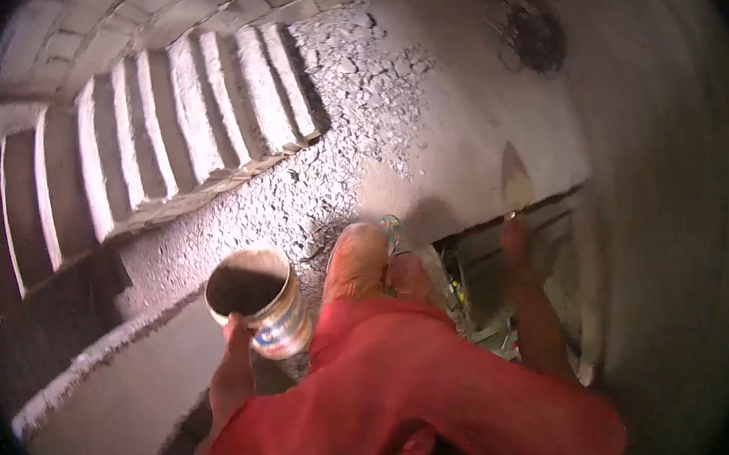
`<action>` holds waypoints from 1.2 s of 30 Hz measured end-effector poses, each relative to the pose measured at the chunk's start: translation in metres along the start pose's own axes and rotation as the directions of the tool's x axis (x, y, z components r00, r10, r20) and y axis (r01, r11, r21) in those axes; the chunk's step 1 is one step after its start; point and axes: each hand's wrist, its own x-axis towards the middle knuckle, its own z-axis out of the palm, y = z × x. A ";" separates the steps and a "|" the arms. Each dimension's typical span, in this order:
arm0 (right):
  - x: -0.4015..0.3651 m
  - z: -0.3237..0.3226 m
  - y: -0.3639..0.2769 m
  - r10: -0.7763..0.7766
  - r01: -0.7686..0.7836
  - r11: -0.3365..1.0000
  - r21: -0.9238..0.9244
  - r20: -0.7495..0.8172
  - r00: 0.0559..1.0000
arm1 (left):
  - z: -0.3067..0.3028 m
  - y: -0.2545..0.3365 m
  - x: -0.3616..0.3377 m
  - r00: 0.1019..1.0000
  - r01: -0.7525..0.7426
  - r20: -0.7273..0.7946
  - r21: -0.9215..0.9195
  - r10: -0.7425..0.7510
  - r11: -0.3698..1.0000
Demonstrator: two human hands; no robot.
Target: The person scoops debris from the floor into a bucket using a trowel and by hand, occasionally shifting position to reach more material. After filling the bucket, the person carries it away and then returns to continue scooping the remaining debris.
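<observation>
Head view: left hand grips bucket rim; right arm extends forward

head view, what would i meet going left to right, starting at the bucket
Bucket → feet → right hand.

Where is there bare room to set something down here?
The smooth slab looks free between the rubble and the dark patch, beyond the trowel. The ledge left of the bucket also looks bare. It is crowded around the feet, between the bucket and the littered gap.
</observation>
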 end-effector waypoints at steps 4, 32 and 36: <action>0.116 -0.063 -0.102 -0.362 0.362 0.930 -0.064 0.022 0.932 | 0.098 0.043 -0.064 0.980 0.152 0.175 -0.323 -0.099 0.934; 0.486 -0.082 -0.467 -0.414 0.944 0.172 -0.283 0.848 0.330 | 0.479 0.104 -0.364 0.849 0.293 -0.077 -0.753 -0.522 0.588; 0.542 -0.053 -0.586 -0.020 0.962 0.169 -0.217 0.975 0.223 | 0.524 0.024 -0.399 0.849 0.290 -0.211 -0.583 -0.485 0.759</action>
